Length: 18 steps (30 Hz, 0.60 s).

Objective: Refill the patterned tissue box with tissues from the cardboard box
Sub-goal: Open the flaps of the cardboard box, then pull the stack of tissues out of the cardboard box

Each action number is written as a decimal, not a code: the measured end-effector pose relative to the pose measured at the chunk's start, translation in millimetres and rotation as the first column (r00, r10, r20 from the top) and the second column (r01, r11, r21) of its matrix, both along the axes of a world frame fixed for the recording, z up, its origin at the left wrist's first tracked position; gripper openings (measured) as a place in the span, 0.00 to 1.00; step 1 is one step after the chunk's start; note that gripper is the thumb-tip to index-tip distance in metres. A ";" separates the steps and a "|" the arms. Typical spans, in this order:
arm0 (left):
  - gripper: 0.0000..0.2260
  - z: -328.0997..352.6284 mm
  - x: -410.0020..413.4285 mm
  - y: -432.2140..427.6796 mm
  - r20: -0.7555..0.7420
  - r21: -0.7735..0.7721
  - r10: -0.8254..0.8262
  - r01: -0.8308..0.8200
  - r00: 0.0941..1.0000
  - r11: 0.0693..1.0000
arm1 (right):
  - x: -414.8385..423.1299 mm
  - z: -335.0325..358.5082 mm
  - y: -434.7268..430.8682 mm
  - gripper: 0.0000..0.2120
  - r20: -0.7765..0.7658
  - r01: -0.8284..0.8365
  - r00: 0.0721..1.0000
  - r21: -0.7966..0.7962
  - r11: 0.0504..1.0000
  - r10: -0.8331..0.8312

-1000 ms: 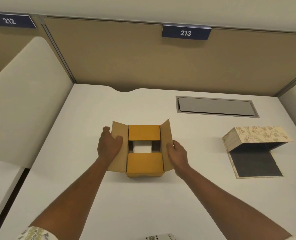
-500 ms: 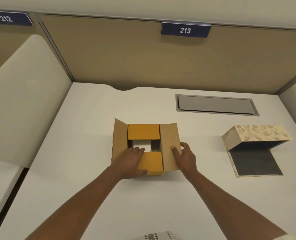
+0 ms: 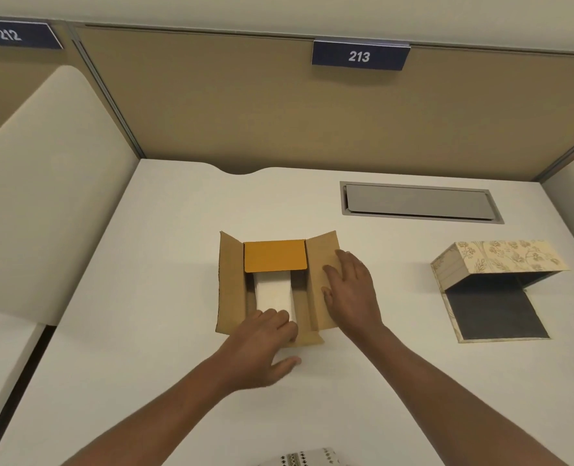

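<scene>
A brown cardboard box (image 3: 231, 284) sits mid-desk with its side flaps spread and its far orange flap (image 3: 274, 255) still lying over the opening. A white stack of tissues (image 3: 274, 294) shows inside. My left hand (image 3: 262, 351) pulls the near flap down toward me, fingers curled over its edge. My right hand (image 3: 349, 290) lies flat on the right flap, fingers spread. The patterned tissue box (image 3: 494, 264) stands open at the right, floral lid raised over a dark inner base (image 3: 494, 317).
A grey cable hatch (image 3: 420, 203) is set into the white desk (image 3: 178, 381) behind the boxes. Beige partition walls close the back and both sides. A small patterned object (image 3: 307, 458) pokes in at the bottom edge.
My left hand moved from the left flap to the near orange flap and folded it down, uncovering the white tissues. My right hand pressed the right flap flat outward.
</scene>
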<state>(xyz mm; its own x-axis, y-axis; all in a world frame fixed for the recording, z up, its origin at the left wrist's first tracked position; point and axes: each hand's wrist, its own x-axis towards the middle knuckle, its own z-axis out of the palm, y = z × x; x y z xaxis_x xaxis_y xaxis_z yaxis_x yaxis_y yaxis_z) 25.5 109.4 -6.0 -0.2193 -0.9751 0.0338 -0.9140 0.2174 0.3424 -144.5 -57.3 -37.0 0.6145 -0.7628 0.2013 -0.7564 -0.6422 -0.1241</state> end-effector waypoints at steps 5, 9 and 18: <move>0.17 -6.1 -12.6 6.5 -0.206 0.247 0.183 -0.130 0.961 0.960 | 7.5 -2.7 9.0 0.13 -0.042 -0.074 0.996 0.022 0.997 0.075; 0.10 -8.3 -12.5 -17.4 -0.296 0.418 0.459 -0.319 0.838 0.851 | 21.1 10.5 21.6 0.15 0.099 -0.117 0.990 0.209 0.971 0.098; 0.30 -35.8 -2.1 -80.3 -0.379 0.604 0.867 -0.624 0.323 0.496 | 62.4 25.1 38.1 0.22 0.195 0.029 0.871 0.895 0.444 -0.451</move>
